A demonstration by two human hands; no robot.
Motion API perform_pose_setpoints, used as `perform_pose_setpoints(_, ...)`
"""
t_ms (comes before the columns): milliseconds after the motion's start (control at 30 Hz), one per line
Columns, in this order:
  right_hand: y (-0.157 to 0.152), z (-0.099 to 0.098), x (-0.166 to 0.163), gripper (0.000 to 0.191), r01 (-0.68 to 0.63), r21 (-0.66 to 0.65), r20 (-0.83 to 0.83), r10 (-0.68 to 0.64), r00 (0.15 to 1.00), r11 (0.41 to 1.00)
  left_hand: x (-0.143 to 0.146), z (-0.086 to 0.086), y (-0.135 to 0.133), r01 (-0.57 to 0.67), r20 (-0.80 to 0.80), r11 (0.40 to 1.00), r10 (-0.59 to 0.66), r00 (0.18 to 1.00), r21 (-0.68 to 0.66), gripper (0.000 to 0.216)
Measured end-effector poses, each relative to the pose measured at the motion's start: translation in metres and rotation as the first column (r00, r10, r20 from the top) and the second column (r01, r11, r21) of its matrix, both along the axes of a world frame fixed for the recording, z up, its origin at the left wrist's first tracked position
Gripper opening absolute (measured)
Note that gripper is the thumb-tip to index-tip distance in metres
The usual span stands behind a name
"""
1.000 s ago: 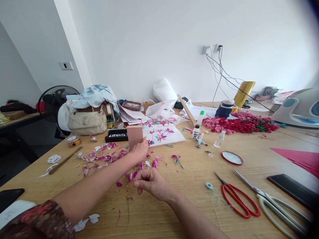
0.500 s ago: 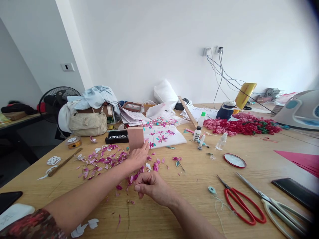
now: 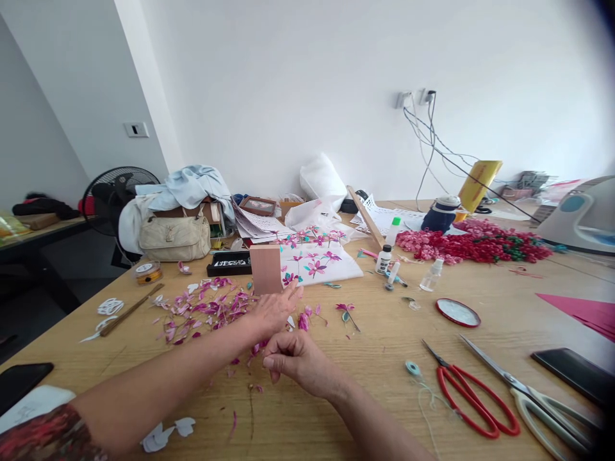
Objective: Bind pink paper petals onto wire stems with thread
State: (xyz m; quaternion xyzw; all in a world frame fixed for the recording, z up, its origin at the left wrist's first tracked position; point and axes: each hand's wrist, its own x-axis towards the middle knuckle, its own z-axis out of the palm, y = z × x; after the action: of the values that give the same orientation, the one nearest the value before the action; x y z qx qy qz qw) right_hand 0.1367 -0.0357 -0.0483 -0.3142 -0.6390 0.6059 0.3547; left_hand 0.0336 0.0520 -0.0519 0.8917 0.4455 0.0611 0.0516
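My left hand [image 3: 277, 310] reaches over the loose pink petals [image 3: 211, 310], its fingers stretched out beside an upright tan wooden block [image 3: 266, 269]. Just past the fingertips lies a white sheet [image 3: 343, 266] bearing pink flowers with teal leaves [image 3: 316, 267]. My right hand [image 3: 300, 360] is closed in a pinch close to the left wrist; whatever sits between thumb and finger is too small to make out. To the right of both hands a single pink flower with a stem [image 3: 346, 314] rests on the table.
Red-handled scissors [image 3: 468, 394], larger scissors [image 3: 516, 384], a teal thread spool [image 3: 412, 368] and a black phone [image 3: 571, 374] lie at right. Small bottles [image 3: 383, 260] and a red-rimmed dish [image 3: 458, 312] stand farther back. A brown stick [image 3: 132, 310] lies at left.
My left hand has drawn back slightly from the flowers on the white sheet, and its fingers now point more to the right. My right hand stays pinched; the view has shifted slightly.
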Motion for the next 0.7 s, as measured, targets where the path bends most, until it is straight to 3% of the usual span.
perform_pose_setpoints(133, 0.0, -0.002, 0.0, 0.029, 0.004, 0.02, 0.009, -0.004, 1.0, 1.0, -0.001, 0.001, -0.008, 0.034, 0.189, 0.997, -0.021, 0.982, -0.068, 0.049)
perform_pose_setpoints(233, 0.0, -0.004, 0.0, 0.028, -0.003, 0.035, 0.013, 0.003, 1.0, 0.999, -0.002, 0.0, -0.01, 0.026, 0.239, 0.996, -0.006, 0.971, -0.08, 0.043)
perform_pose_setpoints(467, 0.002, -0.007, 0.001, 0.025, -0.011, 0.039, 0.01, 0.011, 1.0, 0.999, -0.012, -0.005, -0.009, 0.005, 0.118, 1.0, -0.001, 0.993, -0.031, 0.048)
perform_pose_setpoints(700, 0.001, -0.004, 0.0, 0.028, -0.016, 0.049, 0.023, 0.015, 1.0, 0.999, -0.016, 0.004, -0.008, -0.042, 0.023, 0.998, 0.043, 0.999, -0.041, 0.048)
